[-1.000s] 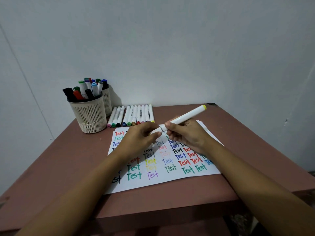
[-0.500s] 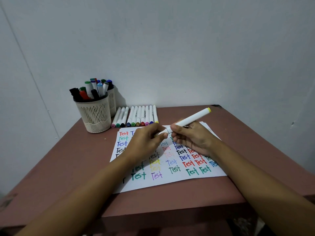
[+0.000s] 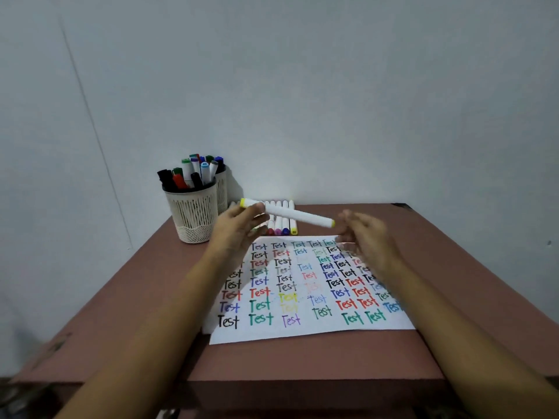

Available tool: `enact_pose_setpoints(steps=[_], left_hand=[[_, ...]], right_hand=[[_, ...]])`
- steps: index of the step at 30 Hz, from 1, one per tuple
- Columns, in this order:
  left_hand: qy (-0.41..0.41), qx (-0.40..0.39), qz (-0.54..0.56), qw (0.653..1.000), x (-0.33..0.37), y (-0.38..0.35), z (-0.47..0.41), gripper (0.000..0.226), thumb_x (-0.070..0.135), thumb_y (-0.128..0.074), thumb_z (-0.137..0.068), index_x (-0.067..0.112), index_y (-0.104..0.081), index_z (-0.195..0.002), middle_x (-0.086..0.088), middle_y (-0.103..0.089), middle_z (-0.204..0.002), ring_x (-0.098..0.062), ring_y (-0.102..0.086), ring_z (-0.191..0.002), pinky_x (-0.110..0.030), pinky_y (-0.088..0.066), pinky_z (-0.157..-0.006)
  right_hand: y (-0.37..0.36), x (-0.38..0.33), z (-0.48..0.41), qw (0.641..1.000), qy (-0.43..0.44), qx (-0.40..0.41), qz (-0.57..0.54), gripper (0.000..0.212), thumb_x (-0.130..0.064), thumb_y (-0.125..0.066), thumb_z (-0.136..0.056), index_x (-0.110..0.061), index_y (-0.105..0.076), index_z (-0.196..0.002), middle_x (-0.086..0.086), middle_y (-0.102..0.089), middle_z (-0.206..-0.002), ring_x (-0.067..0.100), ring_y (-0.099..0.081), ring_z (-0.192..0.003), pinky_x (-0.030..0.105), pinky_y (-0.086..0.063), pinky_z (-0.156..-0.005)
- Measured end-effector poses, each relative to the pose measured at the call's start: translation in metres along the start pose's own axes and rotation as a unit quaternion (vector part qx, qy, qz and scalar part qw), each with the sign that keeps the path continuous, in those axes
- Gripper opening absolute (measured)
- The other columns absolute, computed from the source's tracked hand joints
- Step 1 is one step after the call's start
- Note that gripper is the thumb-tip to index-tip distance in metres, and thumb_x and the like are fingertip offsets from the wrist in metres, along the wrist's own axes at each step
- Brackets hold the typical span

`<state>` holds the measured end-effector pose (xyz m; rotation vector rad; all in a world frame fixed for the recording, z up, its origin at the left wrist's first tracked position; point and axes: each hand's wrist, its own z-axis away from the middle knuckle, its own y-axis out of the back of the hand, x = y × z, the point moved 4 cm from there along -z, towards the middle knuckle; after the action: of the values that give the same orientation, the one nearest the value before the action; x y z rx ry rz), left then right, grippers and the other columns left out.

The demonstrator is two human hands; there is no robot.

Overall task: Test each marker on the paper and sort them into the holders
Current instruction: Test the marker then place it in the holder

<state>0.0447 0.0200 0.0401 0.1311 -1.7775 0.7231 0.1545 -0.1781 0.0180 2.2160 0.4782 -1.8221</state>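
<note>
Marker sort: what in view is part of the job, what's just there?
Job: yellow marker, left hand holding it, paper, front holder, rear holder, marker row.
Just there: table, wall.

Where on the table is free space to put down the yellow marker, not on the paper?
Bare table lies left of the paper, in front of the holders; along the front edge below the paper; and at the back right, beyond the marker row. The back left is crowded with holders and markers. The left hand holds the yellow marker.
</note>
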Motion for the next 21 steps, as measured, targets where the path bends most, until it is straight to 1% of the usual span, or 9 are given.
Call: enact_pose_setpoints(steps=[1,3,4,6,9,11,13,18,21], left_hand=[[-0.018,0.010,-0.004,1.000,0.006,0.005,-0.002,0.007,0.004,-0.056,-0.089,0.007,-0.059,-0.083,-0.003,-0.067,-0.072,-0.012,-0.064,-0.068,-0.021,-0.055,-0.064],[-0.057,0.026,-0.050,0.997,0.023,0.013,-0.004,0.007,0.005,-0.056,-0.090,0.006,-0.061,-0.085,-0.006,-0.067,-0.079,-0.015,-0.065,-0.075,-0.021,-0.056,-0.068],[-0.074,0.028,-0.076,0.994,0.032,0.016,-0.006,0.006,0.006,-0.056,-0.090,0.005,-0.061,-0.087,-0.004,-0.066,-0.076,-0.014,-0.065,-0.071,-0.020,-0.055,-0.066],[-0.107,0.038,-0.133,0.984,0.058,0.023,-0.013,0.004,0.005,-0.056,-0.090,0.005,-0.060,-0.090,-0.001,-0.065,-0.071,-0.013,-0.064,-0.066,-0.022,-0.056,-0.067],[-0.173,0.085,-0.274,0.942,0.102,0.035,-0.026,0.014,0.007,-0.060,-0.087,0.014,-0.056,-0.098,-0.005,-0.065,-0.087,-0.023,-0.065,-0.084,-0.036,-0.054,-0.080],[-0.209,0.115,-0.346,0.907,0.134,0.041,-0.033,0.024,0.009,-0.059,-0.086,0.016,-0.052,-0.107,-0.003,-0.063,-0.090,-0.022,-0.065,-0.085,-0.041,-0.055,-0.084],[-0.241,0.144,-0.375,0.884,0.164,0.045,-0.038,0.028,0.010,-0.057,-0.085,0.016,-0.050,-0.111,-0.005,-0.062,-0.094,-0.021,-0.063,-0.084,-0.045,-0.054,-0.084],[-0.278,0.182,-0.422,0.843,0.206,0.055,-0.051,0.029,0.010,-0.054,-0.087,0.012,-0.049,-0.115,-0.011,-0.061,-0.097,-0.024,-0.062,-0.084,-0.040,-0.055,-0.077],[-0.266,0.174,-0.481,0.817,0.198,0.053,-0.058,0.033,0.012,-0.053,-0.089,0.007,-0.048,-0.121,-0.010,-0.060,-0.095,-0.023,-0.059,-0.080,-0.029,-0.050,-0.063]], right_hand=[[0.001,0.001,0.001,0.986,0.053,0.021,0.156,0.025,-0.023,-0.053,-0.096,-0.004,-0.065,-0.108,-0.002,-0.063,-0.083,0.010,-0.059,-0.073,0.019,-0.046,-0.064],[-0.003,0.007,0.002,0.918,0.135,0.005,0.373,0.029,-0.026,-0.052,-0.096,-0.010,-0.064,-0.117,0.001,-0.063,-0.105,0.015,-0.057,-0.099,0.023,-0.043,-0.079],[-0.006,0.014,0.000,0.889,0.145,-0.032,0.434,0.033,-0.030,-0.052,-0.096,-0.011,-0.063,-0.120,0.003,-0.061,-0.114,0.018,-0.054,-0.109,0.025,-0.041,-0.086],[-0.012,0.027,-0.004,0.840,0.136,-0.105,0.514,0.041,-0.038,-0.050,-0.095,-0.014,-0.059,-0.127,0.004,-0.057,-0.123,0.022,-0.049,-0.118,0.030,-0.040,-0.095],[-0.012,0.032,-0.006,0.827,0.118,-0.128,0.535,0.046,-0.042,-0.048,-0.095,-0.016,-0.054,-0.133,0.002,-0.051,-0.137,0.019,-0.045,-0.125,0.035,-0.038,-0.104],[-0.012,0.032,-0.006,0.823,0.124,-0.123,0.541,0.046,-0.042,-0.047,-0.096,-0.017,-0.053,-0.134,0.001,-0.049,-0.140,0.018,-0.044,-0.127,0.034,-0.037,-0.105],[-0.013,0.032,-0.008,0.820,0.128,-0.123,0.545,0.047,-0.043,-0.047,-0.095,-0.017,-0.054,-0.134,0.001,-0.049,-0.140,0.018,-0.045,-0.127,0.033,-0.038,-0.104],[-0.018,0.029,-0.010,0.818,0.131,-0.127,0.545,0.047,-0.043,-0.047,-0.095,-0.018,-0.053,-0.135,0.000,-0.049,-0.140,0.017,-0.045,-0.127,0.032,-0.038,-0.104],[-0.018,0.027,-0.010,0.817,0.135,-0.124,0.546,0.046,-0.043,-0.046,-0.096,-0.018,-0.053,-0.134,-0.001,-0.050,-0.139,0.017,-0.046,-0.126,0.032,-0.039,-0.103]])
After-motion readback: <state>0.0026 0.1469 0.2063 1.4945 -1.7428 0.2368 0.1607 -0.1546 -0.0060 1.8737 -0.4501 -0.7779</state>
